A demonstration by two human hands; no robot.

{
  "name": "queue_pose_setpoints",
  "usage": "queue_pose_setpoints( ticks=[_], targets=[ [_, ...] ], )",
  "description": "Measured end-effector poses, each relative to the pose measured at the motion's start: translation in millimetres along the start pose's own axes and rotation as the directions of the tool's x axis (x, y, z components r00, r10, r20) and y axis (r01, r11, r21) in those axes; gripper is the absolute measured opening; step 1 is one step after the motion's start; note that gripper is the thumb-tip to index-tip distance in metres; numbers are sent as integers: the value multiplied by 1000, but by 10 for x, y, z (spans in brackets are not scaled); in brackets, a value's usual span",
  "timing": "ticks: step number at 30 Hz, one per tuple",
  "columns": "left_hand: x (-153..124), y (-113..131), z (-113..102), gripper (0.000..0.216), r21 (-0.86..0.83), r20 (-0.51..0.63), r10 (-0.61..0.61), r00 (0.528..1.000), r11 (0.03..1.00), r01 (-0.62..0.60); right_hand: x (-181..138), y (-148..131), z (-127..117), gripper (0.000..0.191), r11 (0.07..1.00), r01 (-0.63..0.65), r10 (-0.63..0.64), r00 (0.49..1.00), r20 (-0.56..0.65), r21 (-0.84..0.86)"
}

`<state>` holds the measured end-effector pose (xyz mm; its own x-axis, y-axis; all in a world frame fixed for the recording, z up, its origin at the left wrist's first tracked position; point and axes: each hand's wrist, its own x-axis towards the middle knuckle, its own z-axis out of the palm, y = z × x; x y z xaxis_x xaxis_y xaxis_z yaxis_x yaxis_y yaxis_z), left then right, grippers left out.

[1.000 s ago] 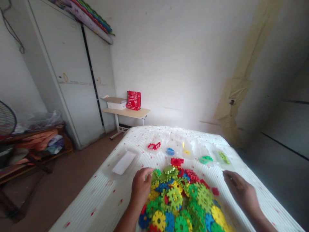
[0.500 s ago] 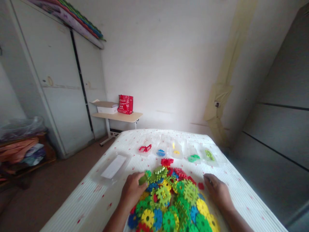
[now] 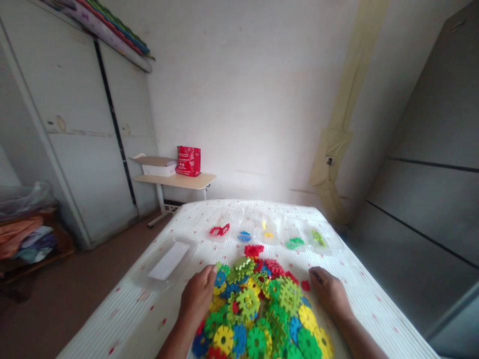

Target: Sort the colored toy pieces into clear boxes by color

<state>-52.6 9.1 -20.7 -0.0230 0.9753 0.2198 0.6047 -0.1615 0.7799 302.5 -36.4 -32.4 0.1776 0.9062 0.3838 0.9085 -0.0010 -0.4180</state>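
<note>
A heap of plastic toy pieces (image 3: 258, 304) fills the near middle of the table, gear-like discs and square lattices in green, yellow, blue and red. My left hand (image 3: 198, 294) is at the heap's left edge, thumb close against the forefinger. Its fingertips are partly hidden, beside a blue disc (image 3: 220, 279), and I cannot see whether anything is between them. On the cloth right of the heap rests my right hand (image 3: 329, 290), fingers curled in and no piece showing in it. A small red piece (image 3: 306, 285) lies between that hand and the heap.
Clear trays along the back hold a red lattice piece (image 3: 220, 230), blue disc (image 3: 244, 236), yellow disc (image 3: 268, 235), green disc (image 3: 295, 243) and light-green piece (image 3: 319, 238). Another clear tray (image 3: 140, 281) with a white insert stands left. Beyond are a side table (image 3: 187, 181) and red bag (image 3: 189, 161).
My left hand has drawn back slightly from an olive-green piece it had gripped, which no longer shows in its fingers; a blue disc is uncovered there. My right hand keeps its place beside the heap.
</note>
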Motion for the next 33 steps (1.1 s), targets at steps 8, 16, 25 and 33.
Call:
queue_pose_setpoints(
  ticks=[8, 16, 25, 33],
  targets=[
    [-79, 220, -65, 32, -301, 86, 103, 991, 951, -73, 11, 5, 8, 33, 1000, -9, 9, 1000, 18, 10],
    [-224, 341, 95, 20, -333, 243, 261, 934, 927, -173, 3, -14, 0, 33, 999, -29, 29, 999, 18, 27],
    [-349, 382, 261, 20, 50, 269, 334, 904, 932, -359, 11, 6, 14, 33, 998, -47, 47, 999, 2, 43],
    [-374, 466, 239, 20, 37, 287, 356, 889, 924, -382, 17, 17, 22, 31, 997, -32, 33, 999, -11, 72]
  ],
)
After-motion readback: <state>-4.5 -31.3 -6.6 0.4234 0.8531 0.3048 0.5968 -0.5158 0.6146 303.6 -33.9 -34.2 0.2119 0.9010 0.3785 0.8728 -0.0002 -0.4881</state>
